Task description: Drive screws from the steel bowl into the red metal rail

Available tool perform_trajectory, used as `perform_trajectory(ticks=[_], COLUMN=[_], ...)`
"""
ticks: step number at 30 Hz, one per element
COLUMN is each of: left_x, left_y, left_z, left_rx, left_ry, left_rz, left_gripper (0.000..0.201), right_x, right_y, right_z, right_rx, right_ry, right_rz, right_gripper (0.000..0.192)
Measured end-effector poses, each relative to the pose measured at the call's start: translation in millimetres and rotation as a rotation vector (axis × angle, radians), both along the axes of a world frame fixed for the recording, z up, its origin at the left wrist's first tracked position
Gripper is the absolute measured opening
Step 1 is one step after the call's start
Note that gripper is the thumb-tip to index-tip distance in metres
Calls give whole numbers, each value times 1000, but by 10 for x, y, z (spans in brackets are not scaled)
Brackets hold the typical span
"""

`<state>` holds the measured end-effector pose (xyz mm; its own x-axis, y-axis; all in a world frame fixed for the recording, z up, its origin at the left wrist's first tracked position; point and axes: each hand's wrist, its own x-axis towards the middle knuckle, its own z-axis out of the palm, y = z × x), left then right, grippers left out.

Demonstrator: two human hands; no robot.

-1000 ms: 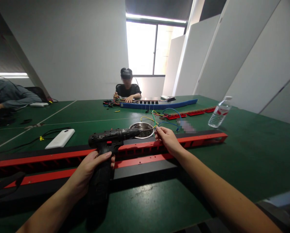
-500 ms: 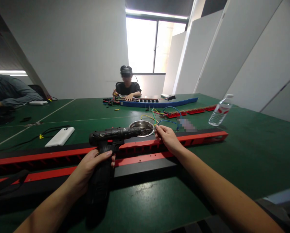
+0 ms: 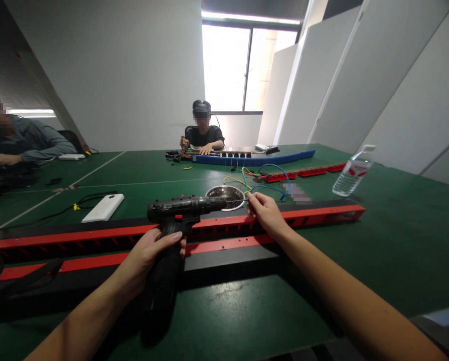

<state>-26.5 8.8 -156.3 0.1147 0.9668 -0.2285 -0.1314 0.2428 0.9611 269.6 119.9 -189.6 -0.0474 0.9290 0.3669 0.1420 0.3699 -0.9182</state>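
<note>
My left hand (image 3: 149, 255) is wrapped around the grip of a black cordless drill (image 3: 188, 206), which points to the right. A long thin bit (image 3: 236, 201) sticks out of its chuck. At the tip of that bit, my right hand (image 3: 264, 213) is closed in a pinch; whatever lies between its fingertips is too small to make out. Just behind the chuck and bit stands a round metal bowl (image 3: 224, 191) with small dark pieces in it. Beneath both hands lie long red and black rails (image 3: 224, 246), side by side across the table.
A white power bank (image 3: 103, 207) with a black cable lies at the left. To the right stands a water bottle (image 3: 354, 171), near red strips (image 3: 312, 173) and coloured wires (image 3: 243, 178). Across the table, a person (image 3: 204, 133) works at a blue rail (image 3: 254, 159); another person (image 3: 36, 138) sits far left.
My view has turned slightly left, so everything sits a little further right in it. Both hands keep the same hold on the drill and at the bit's tip.
</note>
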Motion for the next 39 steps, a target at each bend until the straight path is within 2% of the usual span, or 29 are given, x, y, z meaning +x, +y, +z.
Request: perform_trajectory(ticks=[8,23,31,39], left_x=[8,36,52,20], left_y=[-4,-12,-1,-8], left_z=[-15,3,-23,-11], left_rx=[-3,-12,-11,-31], left_ry=[-28,-24,-51,-43], left_rz=[-3,70,108,70], left_gripper=[22,25,24,23], right_x=[-12,-17,-11,6], right_y=[-36,-54,-43,-27], right_z=[32,50,50,36], right_rx=[-6,-15,-81,-72], right_ry=[14,35,94,114], right_rz=[4,28,69,96], right_gripper=[50,50,50,48])
